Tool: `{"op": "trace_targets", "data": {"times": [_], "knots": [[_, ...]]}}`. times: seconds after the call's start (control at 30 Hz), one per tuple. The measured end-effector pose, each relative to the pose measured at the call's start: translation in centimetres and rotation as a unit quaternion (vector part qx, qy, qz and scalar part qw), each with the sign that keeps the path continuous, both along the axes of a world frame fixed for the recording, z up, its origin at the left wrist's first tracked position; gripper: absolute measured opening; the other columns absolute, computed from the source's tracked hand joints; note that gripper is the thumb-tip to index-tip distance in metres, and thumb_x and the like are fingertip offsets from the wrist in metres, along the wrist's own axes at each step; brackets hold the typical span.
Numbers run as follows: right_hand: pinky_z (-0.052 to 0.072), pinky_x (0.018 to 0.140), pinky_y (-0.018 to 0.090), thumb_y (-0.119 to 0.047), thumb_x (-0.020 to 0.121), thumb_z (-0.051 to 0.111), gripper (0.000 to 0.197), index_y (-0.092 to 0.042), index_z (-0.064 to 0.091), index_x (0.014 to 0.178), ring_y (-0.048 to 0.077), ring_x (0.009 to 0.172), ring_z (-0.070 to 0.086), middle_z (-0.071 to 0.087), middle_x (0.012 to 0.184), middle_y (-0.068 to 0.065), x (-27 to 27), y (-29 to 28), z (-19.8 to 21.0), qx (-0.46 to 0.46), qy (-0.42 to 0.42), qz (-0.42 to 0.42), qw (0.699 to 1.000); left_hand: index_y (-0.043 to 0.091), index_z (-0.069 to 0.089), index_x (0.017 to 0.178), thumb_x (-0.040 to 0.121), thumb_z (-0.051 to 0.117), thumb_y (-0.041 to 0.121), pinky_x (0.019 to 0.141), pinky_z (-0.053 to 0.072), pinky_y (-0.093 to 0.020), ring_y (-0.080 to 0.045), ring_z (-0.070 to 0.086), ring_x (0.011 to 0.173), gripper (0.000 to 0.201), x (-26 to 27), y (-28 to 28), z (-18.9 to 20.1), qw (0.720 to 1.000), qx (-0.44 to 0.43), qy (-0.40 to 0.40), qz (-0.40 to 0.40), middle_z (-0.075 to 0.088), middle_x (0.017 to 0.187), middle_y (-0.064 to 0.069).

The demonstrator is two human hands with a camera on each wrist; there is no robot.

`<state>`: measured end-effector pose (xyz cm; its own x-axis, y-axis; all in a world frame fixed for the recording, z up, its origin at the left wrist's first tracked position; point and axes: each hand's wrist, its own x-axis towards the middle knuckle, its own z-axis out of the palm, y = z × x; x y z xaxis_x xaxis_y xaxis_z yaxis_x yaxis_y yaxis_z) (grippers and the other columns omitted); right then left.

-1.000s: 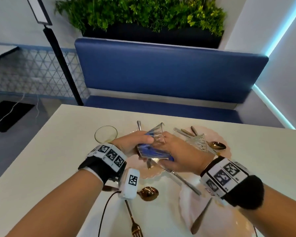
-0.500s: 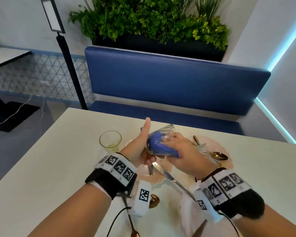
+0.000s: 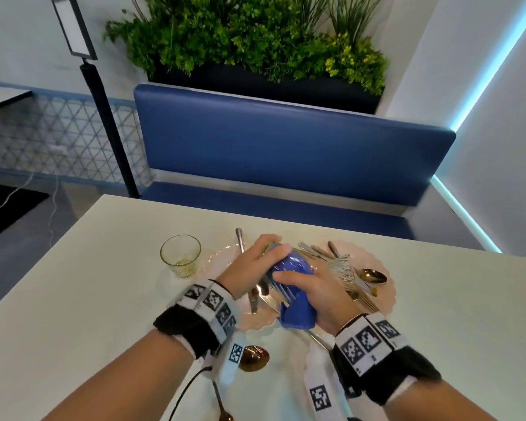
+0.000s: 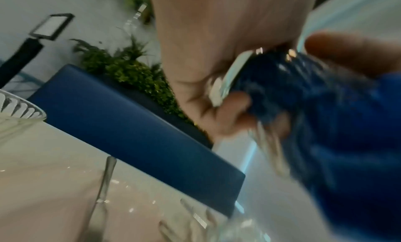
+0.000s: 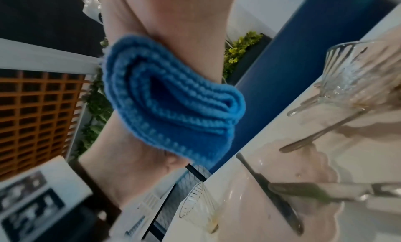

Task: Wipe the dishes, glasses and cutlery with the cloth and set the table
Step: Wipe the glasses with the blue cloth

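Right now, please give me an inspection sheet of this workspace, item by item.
Surface: white rectangular table, holding all dishes.
Job's things: clear ribbed drinking glass stuffed with blue knitted cloth; yellowish glass tumbler standing upright.
Clutter: cutlery across pink scalloped plate; gold spoon on the table.
Hands: left hand holds the glass base; right hand grips glass and cloth.
Cables: black wrist cable.
Surroundings: blue padded bench, green plants.

A ribbed blue cloth (image 3: 296,311) is showing beside a pink scalloped plate (image 3: 386,294), yellowish glass (image 3: 180,255) and gold spoon (image 3: 374,276).
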<state>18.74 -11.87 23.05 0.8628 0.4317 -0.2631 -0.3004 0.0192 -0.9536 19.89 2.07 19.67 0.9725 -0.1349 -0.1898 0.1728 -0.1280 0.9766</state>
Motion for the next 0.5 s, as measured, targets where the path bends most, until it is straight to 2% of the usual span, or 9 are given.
{"op": "trace_targets", "data": {"times": [0.07,0.13,0.2,0.27,0.33,0.37,0.4,0.43,0.5], "knots": [[0.049,0.062,0.013,-0.008,0.078,0.072,0.027,-0.016,0.057,0.098,-0.003,0.066,0.063,0.067,0.077,-0.011,0.2,-0.3,0.1,-0.126,-0.146,0.104,0.976,0.017,0.06,0.079,0.079,0.053,0.066,0.044,0.042,-0.018,-0.013,0.054,0.048,0.05,0.5,0.5,0.8,0.988,-0.07,0.139,0.014,0.061,0.061,0.0],[0.048,0.077,0.013,-0.025,0.069,0.082,0.059,-0.022,0.047,0.117,-0.006,0.087,0.058,0.06,0.103,-0.014,0.4,-0.9,-0.2,-0.251,-0.252,0.199,0.913,0.018,0.051,0.06,0.076,0.056,0.063,0.034,0.029,-0.013,-0.011,0.04,0.032,0.048,0.8,1.3,1.6,0.971,-0.115,0.203,0.051,0.05,0.046,0.001],[0.043,0.086,0.012,-0.037,0.062,0.085,0.082,-0.022,0.038,0.127,-0.001,0.1,0.05,0.051,0.119,-0.009,0.3,-1.5,-0.5,-0.304,-0.343,0.215,0.862,0.017,0.045,0.055,0.078,0.054,0.058,0.031,0.021,-0.009,-0.01,0.029,0.026,0.048,1.1,1.9,2.2,0.957,-0.16,0.233,0.066,0.041,0.041,0.001],[0.028,0.099,0.007,-0.044,0.06,0.084,0.095,-0.018,0.033,0.136,0.004,0.115,0.04,0.044,0.134,-0.005,0.1,-1.6,-0.8,-0.345,-0.443,0.214,0.799,0.015,0.044,0.055,0.081,0.051,0.056,0.03,0.019,-0.007,-0.009,0.027,0.024,0.049,1.1,1.9,2.4,0.95,-0.18,0.249,0.046,0.04,0.039,0.001],[0.012,0.107,0.009,-0.05,0.065,0.077,0.093,-0.011,0.036,0.139,0.005,0.123,0.03,0.042,0.141,0.001,0.3,-1.4,-0.9,-0.372,-0.485,0.198,0.766,0.014,0.049,0.058,0.082,0.051,0.055,0.03,0.02,-0.007,-0.009,0.03,0.024,0.048,0.7,1.0,2.3,0.953,-0.181,0.242,0.037,0.043,0.041,0.0],[0.014,0.107,0.009,-0.055,0.068,0.07,0.085,-0.01,0.044,0.135,0.002,0.118,0.033,0.05,0.135,-0.001,0.3,-1.2,-1.0,-0.358,-0.476,0.184,0.782,0.015,0.055,0.066,0.083,0.052,0.054,0.03,0.023,-0.009,-0.009,0.033,0.025,0.043,0.5,0.5,2.0,0.953,-0.191,0.23,0.052,0.045,0.045,-0.001],[0.023,0.103,0.006,-0.059,0.068,0.064,0.076,-0.01,0.054,0.126,-0.002,0.107,0.042,0.059,0.121,-0.009,0.3,-1.0,-0.8,-0.314,-0.449,0.164,0.82,0.015,0.06,0.08,0.085,0.051,0.053,0.032,0.028,-0.01,-0.009,0.038,0.029,0.039,0.4,0.0,1.6,0.953,-0.207,0.207,0.077,0.047,0.052,-0.003],[0.035,0.091,0.003,-0.055,0.07,0.064,0.062,-0.01,0.061,0.114,-0.004,0.093,0.05,0.064,0.102,-0.02,0.2,-0.9,-0.7,-0.259,-0.396,0.138,0.87,0.016,0.062,0.093,0.086,0.051,0.054,0.036,0.034,-0.012,-0.01,0.045,0.036,0.04,0.3,-0.4,1.3,0.952,-0.224,0.183,0.102,0.049,0.059,-0.005],[0.045,0.066,0.006,-0.032,0.08,0.067,0.019,-0.015,0.063,0.089,-0.005,0.066,0.058,0.066,0.069,-0.02,0.0,-0.8,-0.2,-0.17,-0.278,0.099,0.94,0.019,0.06,0.091,0.083,0.052,0.058,0.048,0.042,-0.016,-0.013,0.053,0.054,0.04,-0.1,-0.9,0.8,0.96,-0.221,0.105,0.135,0.055,0.067,-0.002]]}}
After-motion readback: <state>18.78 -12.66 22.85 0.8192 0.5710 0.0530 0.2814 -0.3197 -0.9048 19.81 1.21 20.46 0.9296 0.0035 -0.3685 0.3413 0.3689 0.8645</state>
